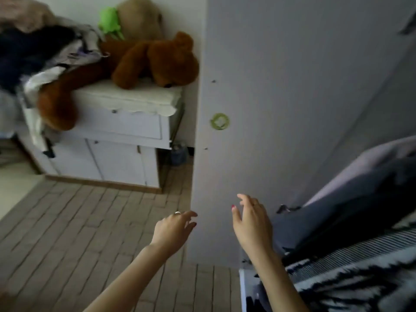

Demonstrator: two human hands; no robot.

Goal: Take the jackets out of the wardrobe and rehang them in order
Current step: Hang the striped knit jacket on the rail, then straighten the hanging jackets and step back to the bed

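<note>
A tall white wardrobe panel [281,91] stands upright in the middle, with a green ring sticker [219,121] on it. My left hand [174,228] reaches toward the panel's lower left edge, fingers loosely spread, holding nothing. My right hand [251,218] is raised in front of the panel's lower part, fingers relaxed and empty. Dark blue and grey jackets [351,206] hang or lie bunched at the right. A black-and-white striped garment [351,278] spreads below them at the lower right.
A white cabinet [117,140] stands at the left against the wall, with a brown teddy bear [155,61], a beige plush [139,19] and a green toy [110,21] on top. A heap of clothes [38,50] lies at far left. Brick-patterned floor [74,233] stretches below.
</note>
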